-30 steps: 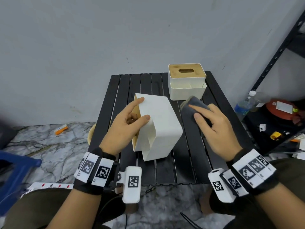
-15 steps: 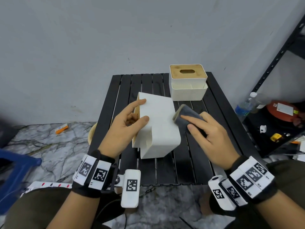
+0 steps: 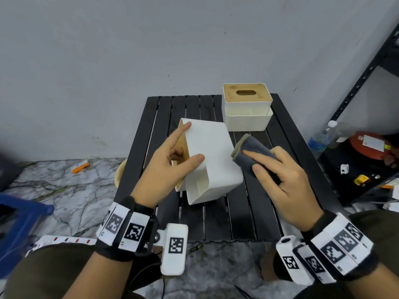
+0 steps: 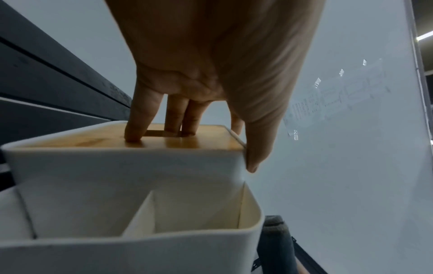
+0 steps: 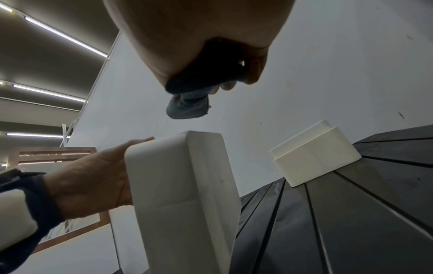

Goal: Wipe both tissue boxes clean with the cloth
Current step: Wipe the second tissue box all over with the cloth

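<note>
A white tissue box (image 3: 212,160) with a wooden lid lies tipped on its side on the black slatted table (image 3: 254,212). My left hand (image 3: 172,160) grips it, thumb on the white bottom face, fingers hooked into the lid's slot (image 4: 161,133). The same box (image 5: 185,194) shows in the right wrist view. My right hand (image 3: 278,167) holds a folded grey cloth (image 3: 252,152) against the box's right edge; the cloth (image 5: 189,105) hangs from the fingers just above the box. A second tissue box (image 3: 247,106) stands upright at the table's far side.
A grey wall rises right behind the table. A black metal shelf (image 3: 367,67) stands at the right, with a water bottle (image 3: 321,137) and small items below it. Marble floor (image 3: 64,182) lies to the left, and a blue stool (image 3: 19,221) at the far left.
My right hand brought the cloth leftward from the table onto the tipped box's right edge. The left hand turned the box slightly while keeping its grip.
</note>
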